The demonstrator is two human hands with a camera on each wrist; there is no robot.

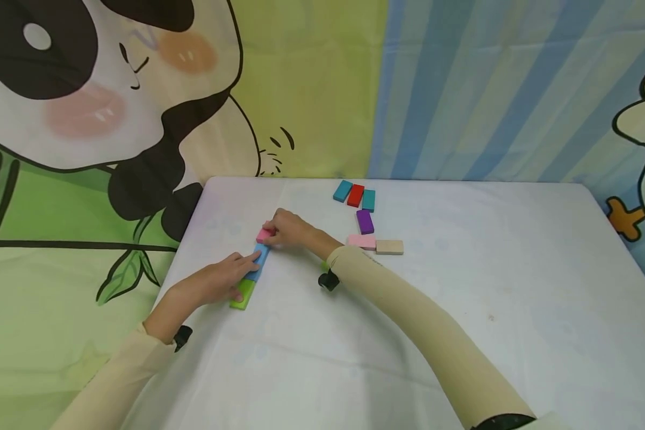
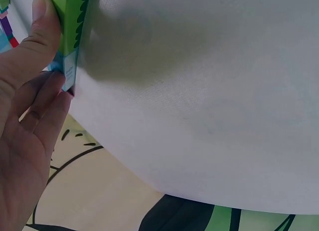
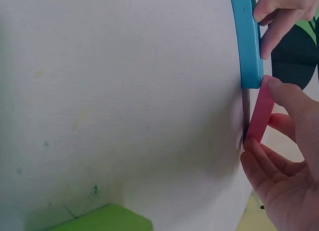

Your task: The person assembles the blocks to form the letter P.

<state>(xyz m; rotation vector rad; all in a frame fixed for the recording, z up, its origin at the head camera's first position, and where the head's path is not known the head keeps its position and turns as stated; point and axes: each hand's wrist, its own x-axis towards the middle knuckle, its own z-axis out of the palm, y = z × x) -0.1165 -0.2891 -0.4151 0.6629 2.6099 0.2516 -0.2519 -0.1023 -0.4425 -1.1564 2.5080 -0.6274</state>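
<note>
My right hand (image 1: 291, 229) pinches a small pink block (image 3: 261, 109) between thumb and fingers. That block sits slightly angled at the far end of a blue block (image 1: 262, 253), with their corners meeting in the right wrist view. Joined end to end with the blue block is a lime green block (image 1: 240, 300), making a slanting row on the white table. My left hand (image 1: 215, 282) lies along the row's left side. Its thumb rests on the green block, and its extended fingers touch the blue one.
Farther back stand teal blocks (image 1: 342, 190) (image 1: 368, 200), a red block (image 1: 356, 195) and a purple block (image 1: 365, 221). Nearer are a light pink block (image 1: 361, 241) and a beige block (image 1: 389, 247). Another green block (image 3: 104, 218) is mostly hidden beneath my right wrist in the head view.
</note>
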